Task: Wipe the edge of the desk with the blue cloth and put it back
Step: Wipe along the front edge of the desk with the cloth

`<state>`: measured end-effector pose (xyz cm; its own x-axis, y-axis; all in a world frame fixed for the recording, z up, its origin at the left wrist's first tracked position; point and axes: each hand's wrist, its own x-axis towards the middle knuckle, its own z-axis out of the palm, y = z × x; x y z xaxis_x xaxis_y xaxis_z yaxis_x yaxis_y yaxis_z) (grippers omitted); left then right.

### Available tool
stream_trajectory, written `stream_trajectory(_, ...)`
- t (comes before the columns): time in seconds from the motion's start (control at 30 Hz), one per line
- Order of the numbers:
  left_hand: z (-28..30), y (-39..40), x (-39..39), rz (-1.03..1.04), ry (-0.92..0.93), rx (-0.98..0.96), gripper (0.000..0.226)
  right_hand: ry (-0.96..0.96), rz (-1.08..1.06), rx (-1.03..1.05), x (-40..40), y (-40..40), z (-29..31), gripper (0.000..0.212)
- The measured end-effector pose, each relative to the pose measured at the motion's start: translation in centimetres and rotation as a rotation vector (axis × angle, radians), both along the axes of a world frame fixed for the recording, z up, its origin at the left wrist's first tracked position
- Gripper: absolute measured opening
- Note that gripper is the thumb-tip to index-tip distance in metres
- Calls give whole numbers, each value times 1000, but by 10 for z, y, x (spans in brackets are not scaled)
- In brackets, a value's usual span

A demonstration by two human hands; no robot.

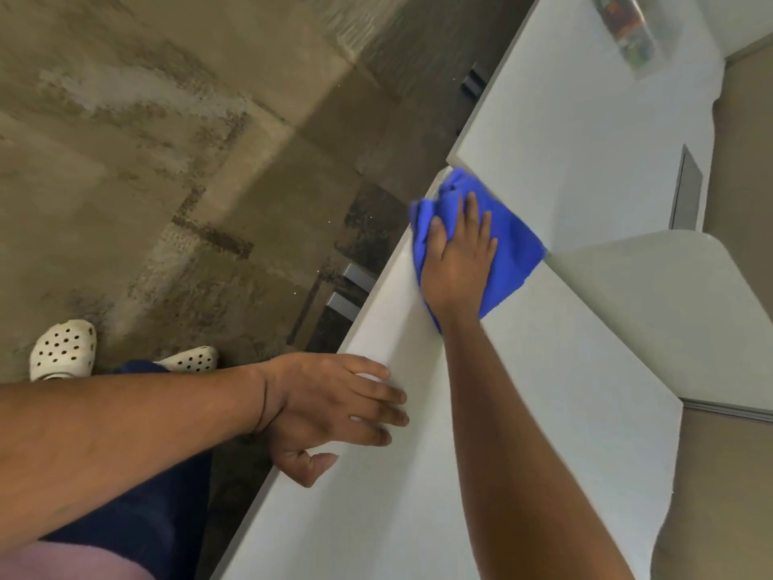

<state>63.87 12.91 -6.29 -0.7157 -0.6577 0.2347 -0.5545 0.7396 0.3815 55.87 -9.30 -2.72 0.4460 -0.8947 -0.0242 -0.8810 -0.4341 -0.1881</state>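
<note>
The right hand's fingers [474,219] lie spread, pressing flat on the blue cloth [512,253] at the bench [523,391] edge — far along it, beside a white divider [652,295]. The left hand [330,406] rests nearer, fingers loosely apart, holding nothing — tips touching the edge.

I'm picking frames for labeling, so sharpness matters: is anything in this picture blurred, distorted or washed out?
Head view: the frame is strongly tilted and the wide lens bows the white desk; the packet at top right is smeared past reading; the desk is bright, with little surface detail; the right hand on the blue cloth and the left hand stay fairly sharp.
</note>
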Motion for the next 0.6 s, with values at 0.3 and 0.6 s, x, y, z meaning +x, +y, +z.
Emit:
stream_trajectory(0.3, -6, -1, 0, -15, 3, -20, 71, 23, 178, 1, -28, 39, -5, 67)
stream_trajectory(0.6, -7, 0, -5, 20, 118, -33, 64, -36, 179, 17, 16, -35, -8, 64)
